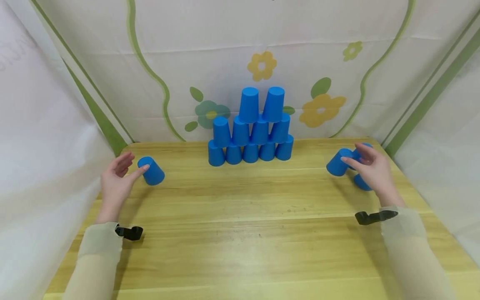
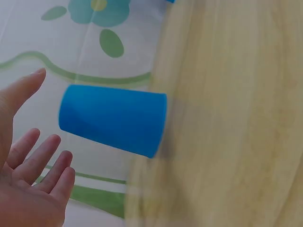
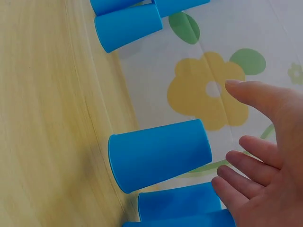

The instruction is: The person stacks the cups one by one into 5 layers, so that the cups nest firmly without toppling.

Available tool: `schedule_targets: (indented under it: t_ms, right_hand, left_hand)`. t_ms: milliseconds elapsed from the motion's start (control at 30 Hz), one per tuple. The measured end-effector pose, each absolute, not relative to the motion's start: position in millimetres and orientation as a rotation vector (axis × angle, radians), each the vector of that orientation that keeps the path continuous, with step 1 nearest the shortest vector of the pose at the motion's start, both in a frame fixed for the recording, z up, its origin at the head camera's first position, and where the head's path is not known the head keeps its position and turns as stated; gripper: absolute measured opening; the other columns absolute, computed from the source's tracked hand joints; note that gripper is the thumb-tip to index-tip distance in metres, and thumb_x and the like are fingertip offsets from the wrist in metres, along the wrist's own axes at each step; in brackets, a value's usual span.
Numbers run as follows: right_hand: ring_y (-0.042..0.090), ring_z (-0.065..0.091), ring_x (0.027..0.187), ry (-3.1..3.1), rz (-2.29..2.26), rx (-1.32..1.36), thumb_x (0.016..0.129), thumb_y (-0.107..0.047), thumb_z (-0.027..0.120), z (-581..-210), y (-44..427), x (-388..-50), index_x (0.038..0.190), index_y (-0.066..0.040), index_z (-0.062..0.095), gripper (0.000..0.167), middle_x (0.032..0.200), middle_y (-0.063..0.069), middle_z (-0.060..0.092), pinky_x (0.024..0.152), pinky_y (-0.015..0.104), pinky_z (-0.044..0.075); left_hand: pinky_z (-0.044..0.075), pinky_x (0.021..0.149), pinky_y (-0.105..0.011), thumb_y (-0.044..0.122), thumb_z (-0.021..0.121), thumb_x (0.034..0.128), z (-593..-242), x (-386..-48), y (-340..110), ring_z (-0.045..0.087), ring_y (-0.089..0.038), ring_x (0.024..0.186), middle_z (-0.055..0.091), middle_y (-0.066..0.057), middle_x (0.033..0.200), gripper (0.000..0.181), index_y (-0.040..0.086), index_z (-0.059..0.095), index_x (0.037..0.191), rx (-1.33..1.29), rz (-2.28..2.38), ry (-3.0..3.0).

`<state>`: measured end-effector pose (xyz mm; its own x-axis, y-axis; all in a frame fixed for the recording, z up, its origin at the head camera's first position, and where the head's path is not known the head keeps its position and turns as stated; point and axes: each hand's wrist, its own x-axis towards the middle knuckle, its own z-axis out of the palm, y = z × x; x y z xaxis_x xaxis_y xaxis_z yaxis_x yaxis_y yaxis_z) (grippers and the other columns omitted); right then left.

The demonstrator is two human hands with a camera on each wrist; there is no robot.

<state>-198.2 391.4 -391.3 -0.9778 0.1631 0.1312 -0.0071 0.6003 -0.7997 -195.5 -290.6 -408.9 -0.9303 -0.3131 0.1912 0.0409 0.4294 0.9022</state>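
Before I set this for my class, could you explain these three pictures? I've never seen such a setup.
There is no machine: a person works bare-handed. One picture comes from a camera on the head, looking down; the others come from small black cameras on the wrists, each watching that hand's work. On the pale wooden table is a stack of upside-down, tapered blue cups: five below, four above, two on top. A single blue cup is by the left hand; three blue cups are by the right hand. Neither hand holds anything.
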Motion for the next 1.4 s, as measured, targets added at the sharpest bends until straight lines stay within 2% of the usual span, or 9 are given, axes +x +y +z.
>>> schedule_targets:
  t_ms: [300, 667, 800, 1033, 1233, 1400]
  right_hand:
    - [0.044, 0.040, 0.140, -2.680, 1.346, -0.157, 0.094, -0.050, 0.071, -391, 390, -199, 0.160, -0.006, 0.029, 0.090, 0.159, 0.020, 0.035, 0.113, 0.050, 0.036]
    - [0.048, 0.040, 0.138, -2.703, 1.293, -0.178, 0.098, -0.049, 0.064, -404, 385, -208, 0.160, -0.001, 0.026, 0.087, 0.156, 0.028, 0.035, 0.109, 0.059, 0.037]
    - [0.049, 0.041, 0.137, -2.695, 1.257, -0.181, 0.100, -0.047, 0.062, -408, 384, -210, 0.159, 0.001, 0.027, 0.084, 0.154, 0.031, 0.037, 0.109, 0.059, 0.038]
    - [0.049, 0.042, 0.136, -2.684, 1.247, -0.185, 0.102, -0.047, 0.058, -411, 383, -212, 0.157, 0.002, 0.032, 0.078, 0.151, 0.032, 0.041, 0.108, 0.061, 0.038]
    - [0.049, 0.044, 0.135, -2.681, 1.224, -0.178, 0.103, -0.047, 0.057, -413, 383, -213, 0.156, 0.003, 0.034, 0.076, 0.149, 0.033, 0.043, 0.106, 0.063, 0.039]
    - [0.048, 0.043, 0.136, -2.676, 1.231, -0.190, 0.103, -0.047, 0.057, -415, 383, -214, 0.156, 0.002, 0.033, 0.077, 0.150, 0.032, 0.042, 0.107, 0.063, 0.038]
  left_hand:
    - [0.036, 0.115, -0.042, 0.035, 0.081, 0.0893, -430, -203, -302, 0.044, -0.033, 0.139, 0.047, -0.017, 0.153, 0.083, 0.011, 0.039, 0.157, 0.265, -1.546, -2.432]
    - [0.047, 0.105, -0.041, 0.041, 0.080, 0.0884, -436, -209, -303, 0.051, -0.038, 0.132, 0.050, -0.022, 0.148, 0.087, 0.006, 0.039, 0.156, 0.246, -1.525, -2.555]
    - [0.047, 0.105, -0.044, 0.043, 0.079, 0.0887, -437, -209, -303, 0.052, -0.038, 0.130, 0.052, -0.022, 0.146, 0.086, 0.004, 0.041, 0.155, 0.249, -1.509, -2.582]
    - [0.048, 0.104, -0.043, 0.043, 0.078, 0.0906, -436, -209, -301, 0.053, -0.038, 0.130, 0.052, -0.022, 0.145, 0.083, 0.002, 0.042, 0.153, 0.246, -1.509, -2.599]
    - [0.044, 0.108, -0.050, 0.051, 0.076, 0.0884, -431, -211, -298, 0.048, -0.037, 0.135, 0.048, -0.019, 0.150, 0.089, 0.004, 0.040, 0.155, 0.278, -1.542, -2.585]
    - [0.046, 0.106, -0.045, 0.053, 0.077, 0.0870, -419, -218, -288, 0.050, -0.033, 0.133, 0.050, -0.016, 0.149, 0.087, 0.008, 0.044, 0.154, 0.242, -1.542, -2.544]
